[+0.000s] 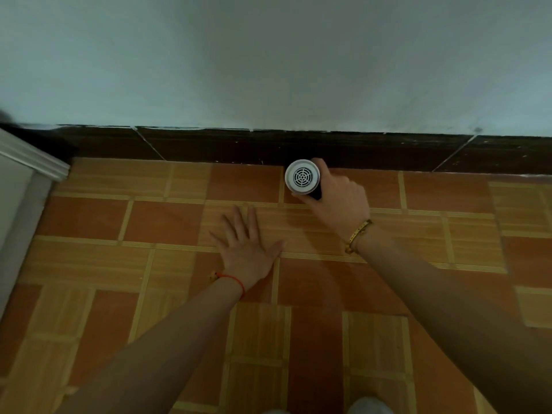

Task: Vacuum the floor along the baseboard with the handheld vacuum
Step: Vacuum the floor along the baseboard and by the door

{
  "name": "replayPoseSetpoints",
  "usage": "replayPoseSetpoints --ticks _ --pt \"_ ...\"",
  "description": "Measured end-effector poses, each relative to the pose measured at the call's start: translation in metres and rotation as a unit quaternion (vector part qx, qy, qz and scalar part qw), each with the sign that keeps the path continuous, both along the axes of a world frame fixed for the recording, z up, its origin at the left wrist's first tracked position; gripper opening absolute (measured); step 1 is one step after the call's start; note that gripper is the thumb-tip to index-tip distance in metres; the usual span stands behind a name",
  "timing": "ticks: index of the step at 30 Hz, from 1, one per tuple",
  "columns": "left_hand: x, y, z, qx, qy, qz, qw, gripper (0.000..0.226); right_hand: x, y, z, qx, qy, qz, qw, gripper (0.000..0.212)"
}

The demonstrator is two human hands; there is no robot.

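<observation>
My right hand point(337, 195) grips the handheld vacuum point(302, 176), a white cylinder whose round vented rear end faces me. It points down at the floor right against the dark brown baseboard point(209, 144); its nozzle is hidden beneath it. My left hand point(246, 243) lies flat on the orange and tan tiled floor point(149, 222), fingers spread, a short way nearer to me and left of the vacuum.
A pale grey-blue wall point(268, 61) rises above the baseboard. A white moulded door frame or cabinet edge point(27, 174) stands at the left, meeting the baseboard in the corner. Tiled floor stretches to the right along the wall.
</observation>
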State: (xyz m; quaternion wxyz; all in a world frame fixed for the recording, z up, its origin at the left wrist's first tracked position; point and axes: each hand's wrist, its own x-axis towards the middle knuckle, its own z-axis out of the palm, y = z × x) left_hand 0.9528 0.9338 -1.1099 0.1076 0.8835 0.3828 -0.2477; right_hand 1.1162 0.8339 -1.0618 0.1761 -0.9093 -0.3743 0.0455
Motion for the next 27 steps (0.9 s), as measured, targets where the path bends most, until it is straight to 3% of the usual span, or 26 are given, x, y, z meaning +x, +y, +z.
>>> replayPoseSetpoints --ticks 15,20,23,27 --pt "0.002 0.003 -0.005 -0.047 -0.007 0.005 0.999 0.099 -0.007 0.041 -0.003 -0.040 -0.053 0.108 0.992 0.065" --pt "-0.016 0.017 0.001 -0.015 -0.115 -0.020 0.993 0.097 -0.014 0.061 -0.002 -0.035 -0.056 0.137 0.988 0.064" --pt "-0.043 0.035 0.008 0.035 -0.133 -0.058 0.989 0.089 -0.022 0.075 -0.003 -0.026 -0.051 0.140 0.988 0.064" --pt "-0.087 0.053 0.012 0.027 -0.147 -0.007 0.989 0.084 -0.037 0.095 -0.004 0.009 -0.020 0.125 0.992 0.062"
